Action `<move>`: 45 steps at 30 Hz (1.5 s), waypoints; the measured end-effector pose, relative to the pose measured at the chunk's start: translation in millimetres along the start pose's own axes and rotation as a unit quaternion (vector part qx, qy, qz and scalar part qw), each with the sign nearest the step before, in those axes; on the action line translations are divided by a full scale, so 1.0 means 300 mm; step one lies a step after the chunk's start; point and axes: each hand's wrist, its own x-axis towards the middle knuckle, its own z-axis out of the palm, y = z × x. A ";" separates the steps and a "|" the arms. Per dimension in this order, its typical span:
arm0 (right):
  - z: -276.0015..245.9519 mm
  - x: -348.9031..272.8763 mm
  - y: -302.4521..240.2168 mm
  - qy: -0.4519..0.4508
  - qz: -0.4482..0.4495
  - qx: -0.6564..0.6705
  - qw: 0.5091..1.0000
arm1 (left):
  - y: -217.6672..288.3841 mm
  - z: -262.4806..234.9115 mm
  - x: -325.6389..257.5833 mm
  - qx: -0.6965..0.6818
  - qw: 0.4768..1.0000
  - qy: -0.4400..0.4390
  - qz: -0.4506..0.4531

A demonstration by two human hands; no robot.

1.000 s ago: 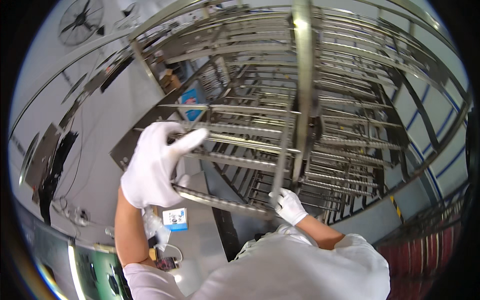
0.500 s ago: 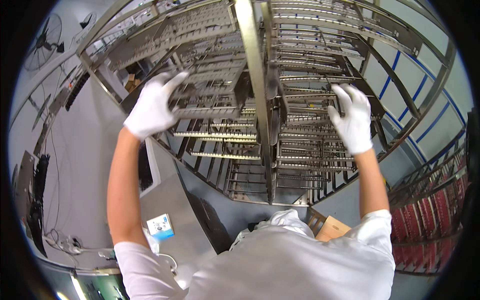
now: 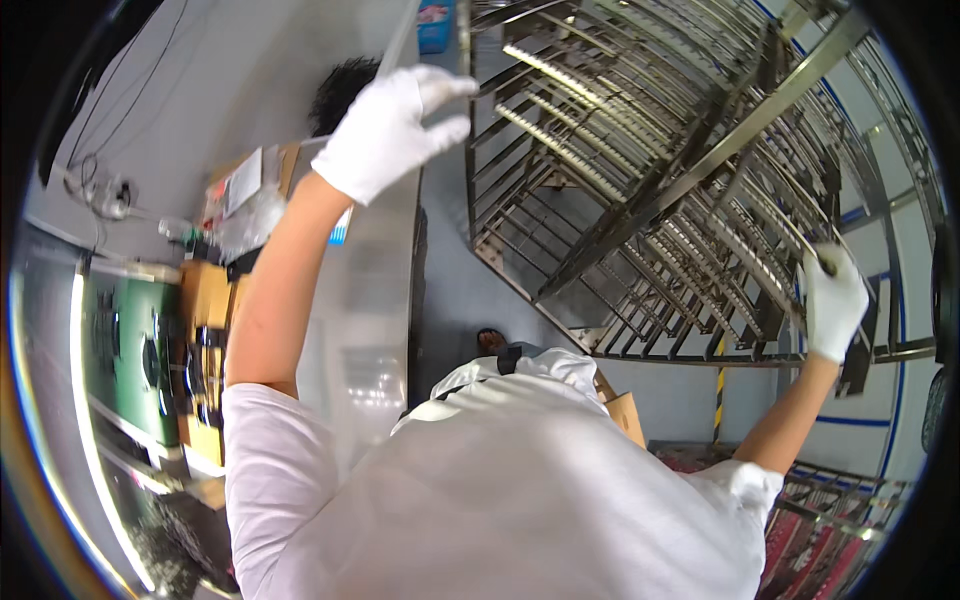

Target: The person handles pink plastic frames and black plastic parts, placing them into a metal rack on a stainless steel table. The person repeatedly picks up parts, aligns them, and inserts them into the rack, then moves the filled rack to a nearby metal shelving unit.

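Note:
My left hand [image 3: 392,135], in a white glove, is raised at the upper left with thumb and fingers apart and nothing visible in it. Its fingertips come close to the left edge of a tall metal rack [image 3: 655,190], which holds several tiers of slotted bars. At the rack's right side is my right hand [image 3: 838,302], also in a white glove. Its fingers curl round a thin metal part of the rack, and their tips are partly hidden. A broad metal post [image 3: 770,100] slants across the rack between the two hands.
Left of me runs a metal worktop [image 3: 365,360] with papers and clear plastic on it. Yellow-brown boxes [image 3: 205,300] and a green panel [image 3: 140,350] stand farther left. Red racked items [image 3: 810,555] fill the lower right. A blue bin [image 3: 433,28] is at the top.
My view has swung left, so the rack now appears farther right and tilted. My right hand has gone from open to curled on the rack's side; my left stays open.

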 end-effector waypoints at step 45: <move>0.438 -1.632 -3.349 -0.266 -0.819 0.148 0.487 | 0.632 0.374 -1.749 0.182 0.721 0.152 -0.651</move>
